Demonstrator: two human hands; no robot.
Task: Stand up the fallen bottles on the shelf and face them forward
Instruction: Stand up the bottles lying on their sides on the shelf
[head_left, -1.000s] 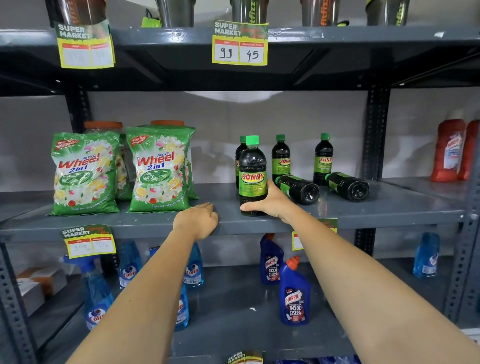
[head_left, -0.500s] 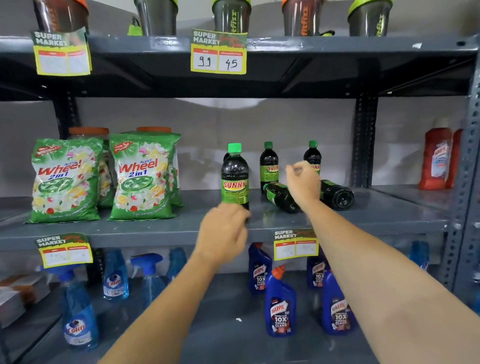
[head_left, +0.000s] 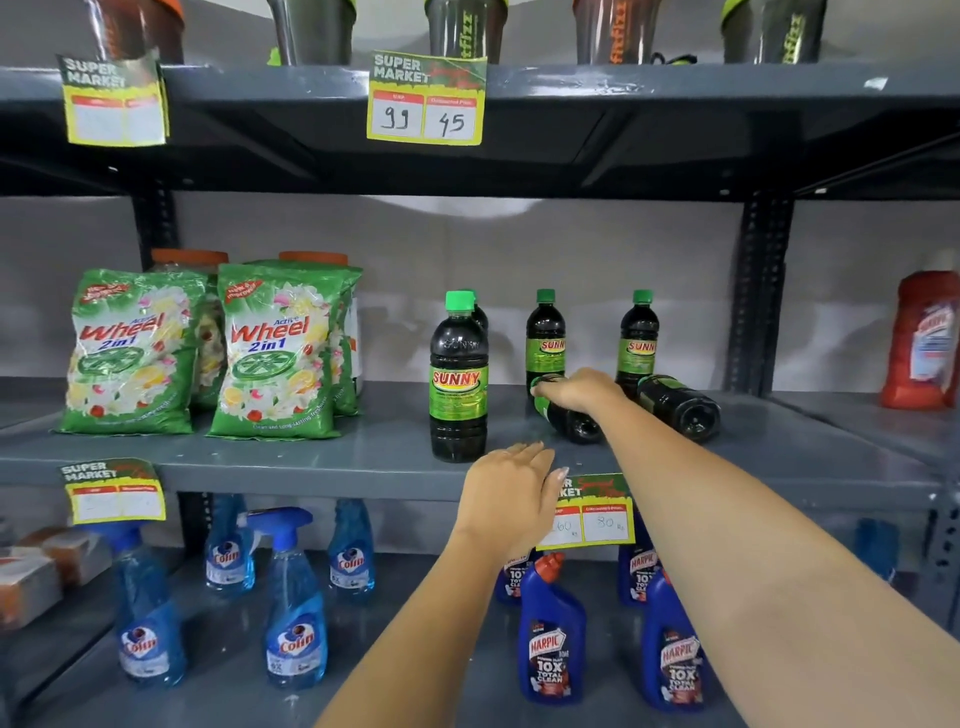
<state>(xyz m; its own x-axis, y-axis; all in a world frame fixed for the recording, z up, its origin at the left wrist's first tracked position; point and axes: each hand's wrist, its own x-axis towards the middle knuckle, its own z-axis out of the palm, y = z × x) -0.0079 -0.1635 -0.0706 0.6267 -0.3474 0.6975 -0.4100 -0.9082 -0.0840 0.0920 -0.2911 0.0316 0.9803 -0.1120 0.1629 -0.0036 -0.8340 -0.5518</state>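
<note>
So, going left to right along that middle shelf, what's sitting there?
Left Wheel bag → second Wheel bag → front upright Sunny bottle → fallen bottle under the right hand → second fallen bottle → red bottle.

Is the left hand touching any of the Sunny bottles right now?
No, the left hand hovers open at the shelf edge, apart from the upright bottle.
</note>
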